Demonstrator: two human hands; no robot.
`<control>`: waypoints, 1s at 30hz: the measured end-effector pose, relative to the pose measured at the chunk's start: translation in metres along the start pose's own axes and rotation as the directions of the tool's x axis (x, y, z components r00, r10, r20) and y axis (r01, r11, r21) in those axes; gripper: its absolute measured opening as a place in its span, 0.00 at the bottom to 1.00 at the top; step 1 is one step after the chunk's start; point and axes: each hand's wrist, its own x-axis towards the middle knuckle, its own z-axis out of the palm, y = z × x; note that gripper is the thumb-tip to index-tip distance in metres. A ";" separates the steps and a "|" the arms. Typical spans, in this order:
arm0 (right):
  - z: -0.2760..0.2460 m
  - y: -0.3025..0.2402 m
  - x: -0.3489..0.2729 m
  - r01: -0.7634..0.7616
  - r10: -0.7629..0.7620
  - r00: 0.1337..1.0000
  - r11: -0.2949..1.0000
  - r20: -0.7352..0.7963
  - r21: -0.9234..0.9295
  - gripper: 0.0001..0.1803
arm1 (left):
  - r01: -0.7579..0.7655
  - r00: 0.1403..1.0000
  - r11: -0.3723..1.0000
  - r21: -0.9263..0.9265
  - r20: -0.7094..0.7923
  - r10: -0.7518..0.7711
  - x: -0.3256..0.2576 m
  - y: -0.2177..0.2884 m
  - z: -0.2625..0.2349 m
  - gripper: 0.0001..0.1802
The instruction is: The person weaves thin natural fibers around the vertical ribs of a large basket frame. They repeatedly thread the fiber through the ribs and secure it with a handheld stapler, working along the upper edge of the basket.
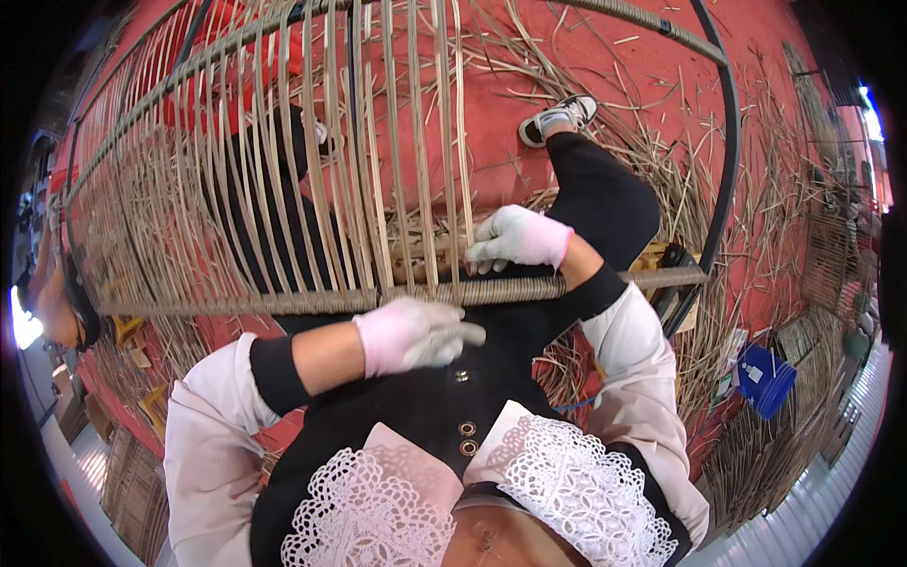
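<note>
A blue container [767, 378] lies among loose cane scraps [661, 151] on the red floor [529, 132]

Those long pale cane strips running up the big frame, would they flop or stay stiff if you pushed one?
The long pale cane strips would probably flex and spring back: they are thin, yet hold smooth curves across the frame. Each likely weighs little. The right hand grips among them; the left hand is at the wrapped bar.

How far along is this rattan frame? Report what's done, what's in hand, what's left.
Done: the near rail looks wrapped along its length, and upright strips already span the frame. In hand: the left hand grips at the rail while the right hand holds strips just above it. Left: the strips stand with open gaps, and loose cane litters the red floor.
</note>
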 end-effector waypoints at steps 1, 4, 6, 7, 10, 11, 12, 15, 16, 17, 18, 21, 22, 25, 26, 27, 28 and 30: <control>0.004 -0.002 -0.004 0.002 -0.005 0.998 0.999 0.064 0.039 0.14 | -0.009 0.995 0.990 -0.140 0.095 0.022 0.014 -0.011 -0.008 0.26; 0.011 -0.007 -0.013 -0.004 0.012 0.998 0.990 0.056 -0.141 0.16 | -0.088 0.976 0.921 -0.379 0.152 0.155 0.051 -0.043 -0.016 0.18; 0.012 -0.010 -0.014 0.002 0.008 0.999 0.978 0.046 -0.208 0.17 | -0.158 0.987 0.903 -0.399 -0.047 0.152 0.073 -0.052 -0.016 0.15; 0.012 -0.011 -0.014 -0.006 0.016 0.999 0.978 0.048 -0.209 0.17 | -0.161 0.987 0.881 -0.444 -0.045 0.157 0.083 -0.053 -0.016 0.15; 0.010 -0.012 -0.013 -0.014 0.023 0.999 0.978 0.040 -0.208 0.17 | -0.150 0.984 0.917 -0.369 -0.146 0.102 0.099 -0.054 -0.017 0.14; 0.010 -0.012 -0.012 -0.021 0.031 0.999 0.979 0.044 -0.204 0.17 | -0.147 0.980 0.940 -0.307 -0.173 0.097 0.101 -0.052 -0.017 0.14; 0.009 -0.013 -0.012 -0.022 0.030 0.999 0.978 0.034 -0.208 0.17 | -0.143 0.976 0.959 -0.245 -0.198 0.095 0.101 -0.050 -0.016 0.15; 0.007 -0.014 -0.013 -0.040 0.047 0.998 0.977 0.031 -0.209 0.16 | -0.129 0.979 0.984 -0.124 -0.172 0.107 0.094 -0.045 -0.012 0.15; 0.006 -0.015 -0.013 -0.049 0.057 0.998 0.977 0.037 -0.206 0.16 | -0.127 0.983 0.987 -0.100 -0.145 0.111 0.091 -0.043 -0.010 0.15; 0.004 -0.016 -0.014 -0.037 0.046 0.998 0.982 0.044 -0.187 0.15 | -0.109 0.988 0.989 -0.098 -0.122 0.097 0.087 -0.041 -0.008 0.14; 0.003 -0.017 -0.014 -0.056 0.067 0.997 0.978 0.048 -0.200 0.15 | -0.092 0.992 0.991 -0.096 -0.098 0.082 0.084 -0.039 -0.006 0.14; 0.000 -0.019 -0.015 -0.057 0.068 0.996 0.980 0.050 -0.189 0.14 | -0.062 0.997 0.994 -0.094 -0.046 0.058 0.078 -0.032 0.001 0.13; -0.001 -0.019 -0.015 -0.063 0.072 0.996 0.983 0.046 -0.171 0.14 | -0.053 0.998 0.994 -0.095 -0.032 0.051 0.078 -0.030 0.003 0.13; -0.001 -0.017 -0.012 -0.093 0.099 0.994 0.985 0.040 -0.144 0.13 | -0.055 0.989 0.999 -0.003 -0.141 0.054 0.081 -0.030 0.005 0.13; -0.001 -0.016 -0.011 -0.110 0.116 0.993 0.984 0.038 -0.139 0.13 | -0.044 0.989 0.999 0.002 -0.140 0.044 0.082 -0.030 0.005 0.13; 0.000 -0.015 -0.009 -0.110 0.117 0.992 0.982 0.038 -0.151 0.13 | -0.037 0.989 0.999 0.009 -0.141 0.038 0.084 -0.031 0.005 0.13; 0.000 -0.015 -0.008 -0.114 0.121 0.992 0.981 0.036 -0.159 0.14 | -0.030 0.989 0.999 0.016 -0.145 0.032 0.084 -0.031 0.006 0.13; -0.001 -0.015 -0.008 -0.115 0.126 0.991 0.979 0.051 -0.166 0.14 | -0.013 0.990 0.999 0.036 -0.141 0.018 0.080 -0.030 0.009 0.13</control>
